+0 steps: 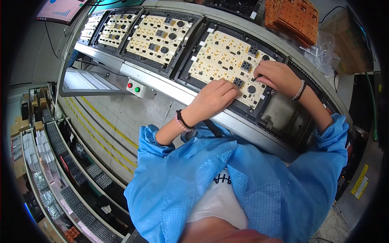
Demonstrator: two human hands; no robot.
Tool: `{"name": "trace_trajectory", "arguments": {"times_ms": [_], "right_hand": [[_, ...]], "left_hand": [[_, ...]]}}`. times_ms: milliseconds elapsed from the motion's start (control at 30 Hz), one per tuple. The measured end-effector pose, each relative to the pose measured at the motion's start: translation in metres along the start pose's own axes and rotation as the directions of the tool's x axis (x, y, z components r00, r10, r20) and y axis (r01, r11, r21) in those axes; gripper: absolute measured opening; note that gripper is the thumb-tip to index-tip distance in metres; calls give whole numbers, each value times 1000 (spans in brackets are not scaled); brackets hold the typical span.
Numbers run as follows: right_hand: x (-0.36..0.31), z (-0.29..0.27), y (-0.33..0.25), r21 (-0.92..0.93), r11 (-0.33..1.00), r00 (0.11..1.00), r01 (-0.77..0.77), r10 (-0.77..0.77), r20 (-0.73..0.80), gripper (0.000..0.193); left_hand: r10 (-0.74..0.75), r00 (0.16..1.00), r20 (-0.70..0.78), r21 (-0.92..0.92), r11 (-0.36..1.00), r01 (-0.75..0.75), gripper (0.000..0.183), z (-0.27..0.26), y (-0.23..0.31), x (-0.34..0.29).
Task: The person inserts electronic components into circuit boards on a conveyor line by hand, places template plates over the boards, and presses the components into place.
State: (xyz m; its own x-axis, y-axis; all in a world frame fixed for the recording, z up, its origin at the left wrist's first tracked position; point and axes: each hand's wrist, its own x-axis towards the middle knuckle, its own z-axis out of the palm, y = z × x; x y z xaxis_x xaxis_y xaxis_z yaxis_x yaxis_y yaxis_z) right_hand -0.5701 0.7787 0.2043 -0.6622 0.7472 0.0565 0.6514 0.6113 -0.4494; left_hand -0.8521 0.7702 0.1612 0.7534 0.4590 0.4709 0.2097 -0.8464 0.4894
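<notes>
A cream printed circuit board (214,52) lies in a black carrier frame (184,77) on the metal conveyor line in front of me. It bears small dark parts, black segment displays (246,66) and round black components (251,89). My left hand (214,99) rests over the board's near edge, fingers bent and together, tips beside the nearest display (238,82). What it grips, if anything, is hidden. Over the board's right side, my right hand (279,77) has thumb and fingers pinched near a round component. Anything between those fingertips is too small to make out.
More boards in carriers (156,38) line the conveyor to the left. A control box (139,88) with red and green buttons hangs on its near rail. Orange panels (291,20) are stacked behind. Parts racks (73,178) stand at lower left; a monitor (60,10) is upper left.
</notes>
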Motion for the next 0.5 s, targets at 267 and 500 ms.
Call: {"name": "trace_trajectory", "arguments": {"times_ms": [267, 500], "right_hand": [[0, 1, -1, -1, 1000, 1000, -22, 22, 22, 17], [1, 0, -2, -13, 999, 998, -48, 48, 41, 17]], "left_hand": [[22, 1000, 21, 23, 999, -23, 25, -2, -4, -3], [20, 999, 34, 14, 1000, -21, 23, -5, -6, -5]]}}
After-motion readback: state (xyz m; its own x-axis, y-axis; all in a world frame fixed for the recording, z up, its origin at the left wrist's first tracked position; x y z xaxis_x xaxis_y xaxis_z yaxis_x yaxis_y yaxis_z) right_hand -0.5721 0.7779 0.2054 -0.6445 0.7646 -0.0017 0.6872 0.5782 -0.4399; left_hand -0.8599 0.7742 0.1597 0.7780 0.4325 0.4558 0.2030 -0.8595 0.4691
